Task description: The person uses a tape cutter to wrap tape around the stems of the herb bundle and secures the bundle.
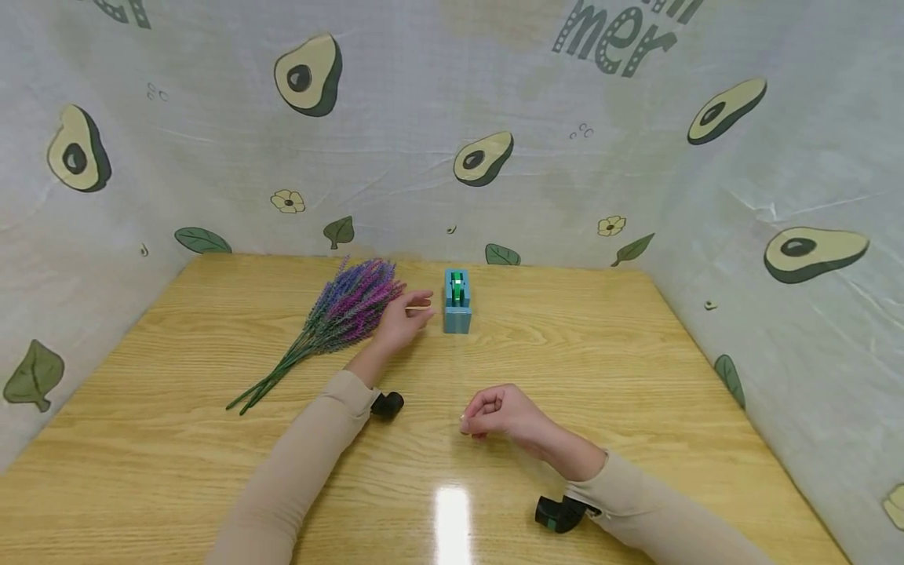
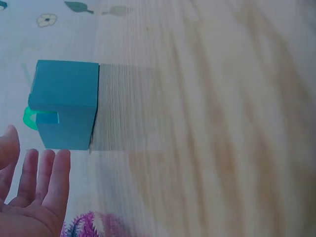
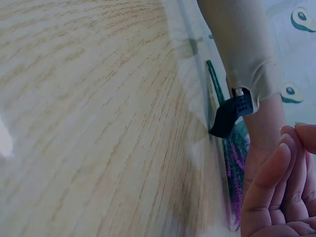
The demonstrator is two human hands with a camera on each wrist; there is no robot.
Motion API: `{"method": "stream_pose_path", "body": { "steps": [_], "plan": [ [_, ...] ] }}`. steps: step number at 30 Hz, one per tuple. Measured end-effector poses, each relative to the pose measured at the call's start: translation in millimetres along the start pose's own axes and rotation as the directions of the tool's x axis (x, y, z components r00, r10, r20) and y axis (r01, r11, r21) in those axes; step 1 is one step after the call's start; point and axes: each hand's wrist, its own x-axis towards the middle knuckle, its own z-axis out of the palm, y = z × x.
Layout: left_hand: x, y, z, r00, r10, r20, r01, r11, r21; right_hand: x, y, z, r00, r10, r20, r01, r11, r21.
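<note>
A blue tape dispenser [image 1: 457,320] with a green tape roll [image 1: 457,286] stands at the table's back middle; its blue side [image 2: 66,84] fills the upper left of the left wrist view. My left hand [image 1: 401,320] is just left of the dispenser, its fingers [image 2: 58,177] extended, loosely bent and apart from it. Nearer the front, my right hand [image 1: 512,416] hovers with curled fingers, thumb and fingertips [image 3: 286,148] meeting. Whether something thin and clear lies between them, I cannot tell.
A bunch of purple and pink artificial flowers [image 1: 346,310] lies left of my left hand, green stems toward the front left. Behind the wooden table [image 1: 600,353] hangs a pale avocado-print cloth [image 1: 395,102], also along both sides. Black wrist cameras [image 1: 558,514] are on both wrists.
</note>
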Motion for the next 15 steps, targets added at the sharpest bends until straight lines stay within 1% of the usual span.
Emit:
{"method": "stream_pose_path", "body": {
  "steps": [7,13,15],
  "plan": [
    [-10.9,1.3,-13.7,1.0,0.014,0.002,-0.014,1.0,0.01,-0.9,1,0,1.0,0.0,0.01,0.0,1.0,0.022],
    [-19.2,2.4,-27.2,1.0,0.011,-0.005,-0.011,1.0,0.024,-2.7,0,0,1.0,-0.007,0.014,0.007,1.0,0.031],
    [-21.2,1.1,-32.4,1.0,0.027,-0.004,-0.027,0.999,0.031,-2.9,0,0,1.0,-0.008,0.014,0.007,1.0,0.03]
  ]
}}
